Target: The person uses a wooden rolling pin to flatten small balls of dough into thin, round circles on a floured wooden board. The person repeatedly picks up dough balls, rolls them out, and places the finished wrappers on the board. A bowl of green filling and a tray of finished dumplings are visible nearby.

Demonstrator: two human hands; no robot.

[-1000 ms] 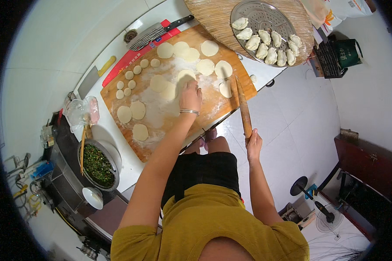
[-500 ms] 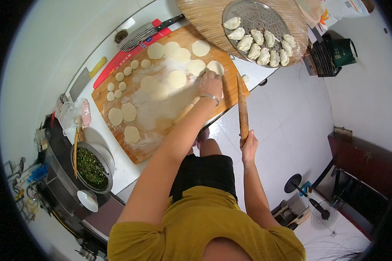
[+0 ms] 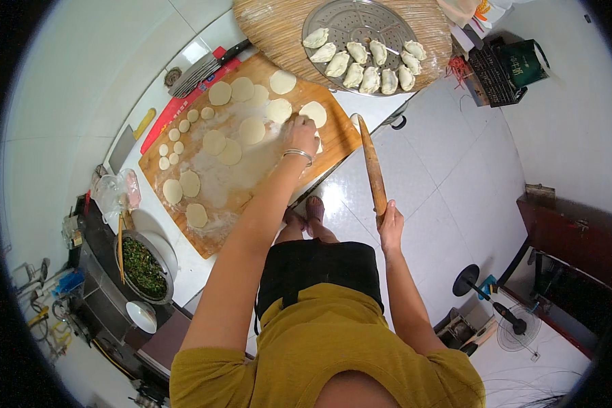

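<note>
From up here I see my left hand (image 3: 300, 138) stretched out over the floured rectangular wooden board (image 3: 183, 224), fingers curled down onto a flat round white dough wrapper (image 3: 313, 113) at the board's far right corner; how tightly they pinch it I cannot tell. A thin metal bangle (image 3: 297, 154) sits on that wrist. My right hand (image 3: 390, 224) is off the worktop (image 3: 183, 268), out over the pale tiled floor (image 3: 442, 177), fist wrapped round the near end of a long wooden rolling pin (image 3: 372, 163) that points away toward the worktop edge. More rolled wrappers and small uncut dough pieces (image 3: 173, 134) are scattered over the board. Beyond the board, a round perforated metal steamer tray (image 3: 360, 20) carries folded white dumplings (image 3: 360, 68) on a woven bamboo mat (image 3: 272, 27). To the left, near the board, stands a metal bowl of chopped green filling (image 3: 141, 266).
</note>
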